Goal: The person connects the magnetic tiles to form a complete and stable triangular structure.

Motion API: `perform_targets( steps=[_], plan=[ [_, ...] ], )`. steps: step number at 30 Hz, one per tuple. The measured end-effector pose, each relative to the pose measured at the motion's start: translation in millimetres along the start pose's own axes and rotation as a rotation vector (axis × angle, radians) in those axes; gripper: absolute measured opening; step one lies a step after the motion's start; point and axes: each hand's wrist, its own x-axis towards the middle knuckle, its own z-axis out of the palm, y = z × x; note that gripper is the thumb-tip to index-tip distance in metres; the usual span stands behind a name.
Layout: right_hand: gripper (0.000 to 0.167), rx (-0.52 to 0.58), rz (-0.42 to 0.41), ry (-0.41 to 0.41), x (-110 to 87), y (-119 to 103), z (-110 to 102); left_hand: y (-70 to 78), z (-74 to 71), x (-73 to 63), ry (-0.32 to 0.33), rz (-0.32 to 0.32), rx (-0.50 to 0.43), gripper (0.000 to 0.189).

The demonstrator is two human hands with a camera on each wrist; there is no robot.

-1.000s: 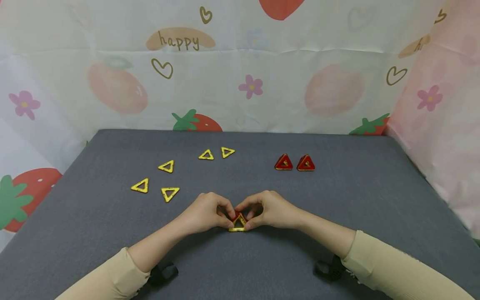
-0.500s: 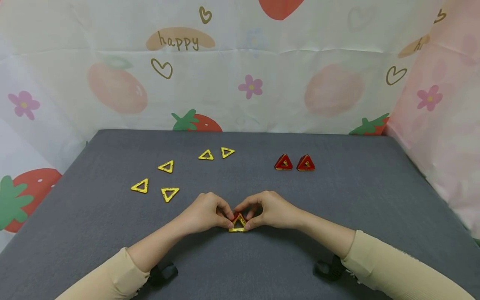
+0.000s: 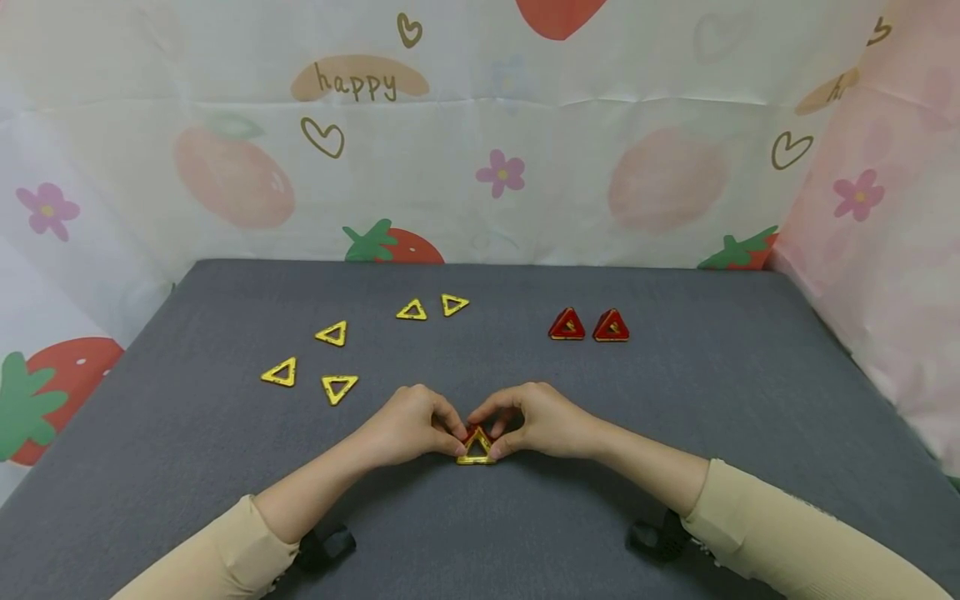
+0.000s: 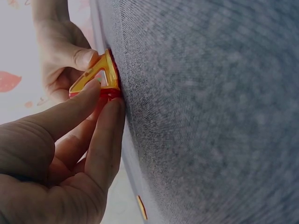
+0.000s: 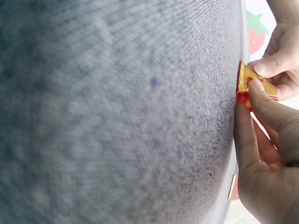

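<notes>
At the front middle of the table, both hands meet at a small pyramid (image 3: 475, 460) built of triangular magnetic tiles. Its near face is an open yellow triangle; red shows on the faces behind. My left hand (image 3: 411, 427) pinches the left side, thumb on the yellow tile and fingers behind. From the other side my right hand (image 3: 546, 421) grips it the same way. In the left wrist view the pyramid (image 4: 112, 78) stands right at the grey cloth, fingers low against its red side. The right wrist view also shows the pyramid (image 5: 242, 84) between both thumbs; fingers partly hide its back.
Several loose yellow triangular tiles lie flat to the left and back, one of them a near tile (image 3: 330, 392). Two red pyramids stand at the back right, a left one (image 3: 577, 331) and a right one (image 3: 622, 332). A printed curtain (image 3: 555, 217) hangs behind the grey tabletop (image 3: 720, 375).
</notes>
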Motion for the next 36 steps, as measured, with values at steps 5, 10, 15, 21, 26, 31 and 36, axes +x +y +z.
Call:
perform_targets(
  steps=[5, 10, 15, 21, 26, 31, 36],
  plan=[
    [0.040, -0.015, 0.001, 0.006, 0.5, 1, 1, -1.4, -0.6, -0.3, -0.009, 0.004, -0.015, 0.008],
    [0.040, -0.011, 0.007, 0.011, 0.7, 1, 1, -1.7, -1.1, -0.3, -0.011, 0.000, -0.025, 0.008],
    [0.040, -0.012, 0.014, 0.008, 1.1, 1, 1, -1.3, -2.0, -0.8, -0.016, -0.004, -0.032, 0.008],
    [0.039, -0.006, 0.038, 0.001, 0.5, 1, 1, -3.2, -5.4, -3.0, -0.039, -0.003, -0.090, 0.012],
    [0.040, 0.004, 0.040, -0.004, -0.4, 0, 0, -7.6, -16.5, -6.8, -0.011, -0.014, -0.089, 0.017],
    [0.040, 0.009, 0.053, -0.002, -0.4, -1, 0, -14.6, -36.7, -12.5, 0.088, -0.045, 0.011, 0.020],
    [0.041, 0.010, 0.049, 0.002, -0.4, -1, 0, -30.0, -63.2, -21.4, 0.196, -0.117, 0.081, 0.026]
  ],
)
